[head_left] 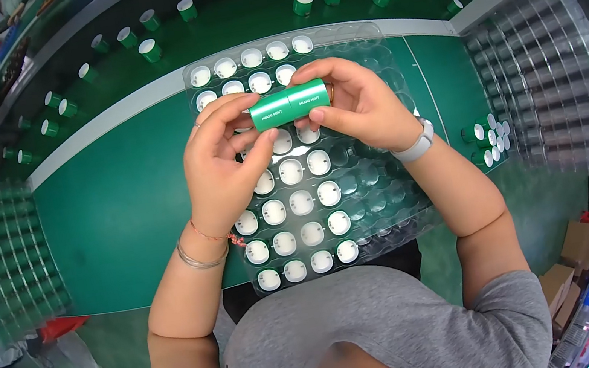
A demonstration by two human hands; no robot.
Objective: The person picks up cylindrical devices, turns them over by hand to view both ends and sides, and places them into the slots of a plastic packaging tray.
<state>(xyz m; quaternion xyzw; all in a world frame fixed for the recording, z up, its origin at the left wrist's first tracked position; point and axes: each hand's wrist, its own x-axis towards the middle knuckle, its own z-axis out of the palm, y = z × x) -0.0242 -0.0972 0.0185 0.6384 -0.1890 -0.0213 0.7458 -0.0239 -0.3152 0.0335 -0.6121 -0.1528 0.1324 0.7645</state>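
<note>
Two green cylinders [290,104] lie end to end between my hands, each printed "MIAMI MINT". The left one is gripped by the fingertips and thumb of my left hand [222,157]. My right hand [355,102] pinches the right one between thumb and fingers. Beneath them is a clear plastic tray [379,186] with round pockets. White-topped pieces [291,171] fill several rows on its left side, and pockets on its right side are unfilled. My hands hide part of the tray.
Green cups with white tops [150,50] stand scattered on the surface beyond a pale rail [111,127]. More white-ended green pieces [493,139] are grouped at the right. Stacked clear trays stand at the left [8,257] and right [553,77] ends of the green table [109,219].
</note>
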